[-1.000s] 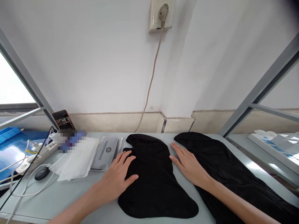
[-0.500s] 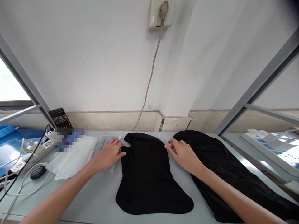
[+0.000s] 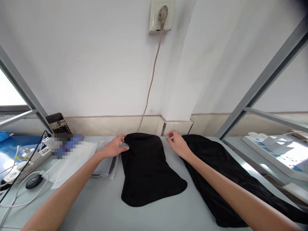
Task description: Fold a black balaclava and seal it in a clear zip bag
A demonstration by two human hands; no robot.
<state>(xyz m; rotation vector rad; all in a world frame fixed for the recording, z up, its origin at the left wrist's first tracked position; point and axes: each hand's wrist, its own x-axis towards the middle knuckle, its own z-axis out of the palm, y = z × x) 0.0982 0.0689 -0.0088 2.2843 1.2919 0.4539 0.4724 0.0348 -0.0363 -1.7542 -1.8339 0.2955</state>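
Note:
A black fabric piece [image 3: 149,170], wide and rounded at its near end, lies flat on the grey table in front of me. My left hand [image 3: 115,147] is at its upper left edge, thumb and fingers apart, with the fingertips touching the cloth. To the right of its far end, my right hand [image 3: 177,143] hovers with loosely bent fingers, thumb and fingers apart, and nothing visible between them. Beneath my right forearm lies a longer pile of black fabric [image 3: 216,170], partly hidden by the arm.
Left of the cloth are plastic packets [image 3: 103,171] and white sheets [image 3: 74,163]. Beyond them, a phone [image 3: 59,123] leans upright near a power strip [image 3: 36,160] with cables and a black round device [image 3: 34,181]. A white tray [image 3: 271,157] stands at right, beyond a metal frame post [image 3: 240,109].
The black fabric piece has moved away from me and turned slightly; its notched upper left corner now looks smoother. My right hand has lifted off toward the wall. My left hand stays by the edge.

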